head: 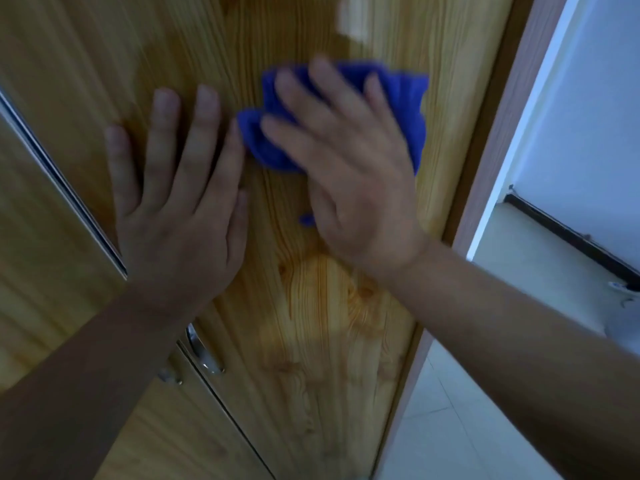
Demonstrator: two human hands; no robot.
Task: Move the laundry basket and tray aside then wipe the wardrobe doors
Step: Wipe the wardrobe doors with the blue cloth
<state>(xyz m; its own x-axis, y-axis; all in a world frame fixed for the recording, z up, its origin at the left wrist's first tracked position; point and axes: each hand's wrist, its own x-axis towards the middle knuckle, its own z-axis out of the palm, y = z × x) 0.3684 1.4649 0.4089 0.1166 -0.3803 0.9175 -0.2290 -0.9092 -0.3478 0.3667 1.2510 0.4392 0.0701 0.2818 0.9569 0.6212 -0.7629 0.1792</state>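
Together on the wardrobe door (329, 341): left hand (180, 220) flat, right hand (349, 174) open-fingered over blue cloth (407, 109).

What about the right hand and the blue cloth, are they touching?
Touching. The head view shows the right hand pressing flat on the blue cloth against the wardrobe door.

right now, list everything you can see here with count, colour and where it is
wardrobe doors: two, yellow-brown wood grain, left and centre
door handles: two, silver, low down, either side of the gap between the doors
cloth: one, blue, against the right-hand door, upper centre
floor: pale tiles, lower right
wall: white, far right
dark strip: one, black, across the wall
left hand: flat on the door, beside the cloth
right hand: fingers spread, pressing the cloth to the door
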